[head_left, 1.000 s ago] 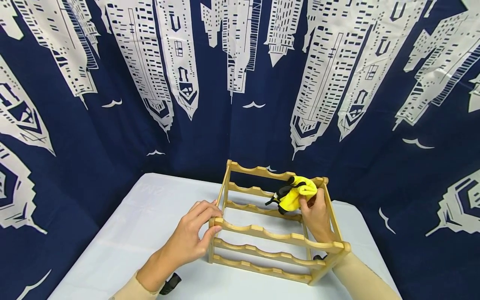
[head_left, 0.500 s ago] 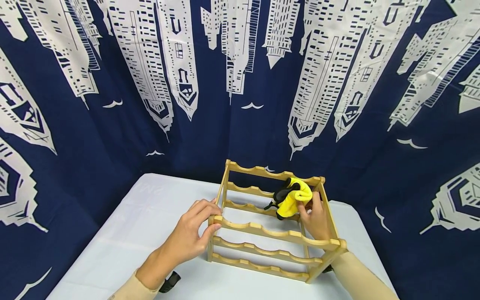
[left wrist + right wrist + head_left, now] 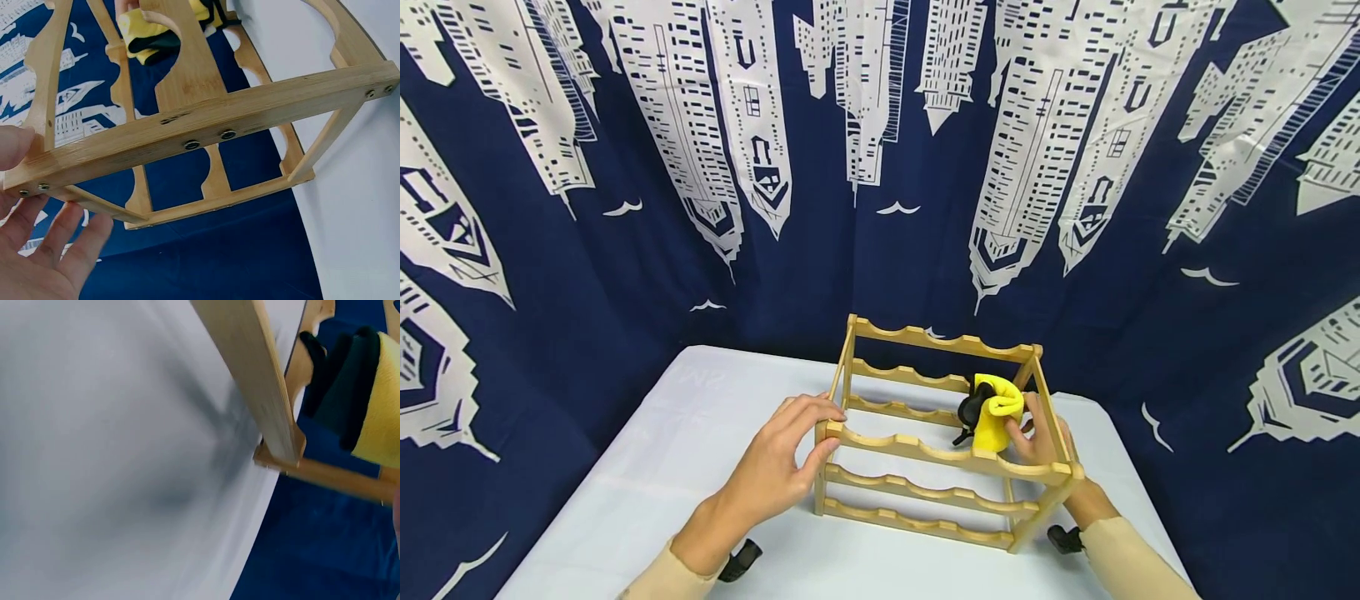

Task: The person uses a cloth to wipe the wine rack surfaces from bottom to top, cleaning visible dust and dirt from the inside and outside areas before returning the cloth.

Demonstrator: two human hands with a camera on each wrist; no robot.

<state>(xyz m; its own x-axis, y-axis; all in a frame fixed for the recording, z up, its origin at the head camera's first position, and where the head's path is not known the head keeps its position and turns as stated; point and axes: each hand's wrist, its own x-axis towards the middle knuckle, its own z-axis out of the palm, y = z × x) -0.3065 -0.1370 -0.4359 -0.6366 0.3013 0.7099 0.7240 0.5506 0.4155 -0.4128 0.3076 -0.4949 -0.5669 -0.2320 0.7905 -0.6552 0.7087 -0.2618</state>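
Note:
A light wooden wine rack [image 3: 917, 450] with scalloped rails stands on the white table. At its front left corner, my left hand [image 3: 775, 462] grips the frame, thumb at the front and fingers over the end rail. My right hand [image 3: 1041, 433] reaches through the rack's right end and pinches a bunched yellow-and-black cloth [image 3: 998, 417] inside the rack, behind the top front rail. In the left wrist view the cloth [image 3: 150, 31] shows beyond the end panel. The right wrist view has the cloth [image 3: 384, 406] at its right edge; the hand is mostly out of that view.
The white table [image 3: 700, 433] extends left and right of the rack. Behind it hangs a dark blue curtain [image 3: 820, 275] with white building prints. A black wrist strap piece [image 3: 740, 560] shows by the left wrist, another black piece [image 3: 1064, 539] by the right.
My right hand has drawn back toward the rack's front right, bringing the cloth nearer the front rail and lower. My left hand keeps its grip on the corner.

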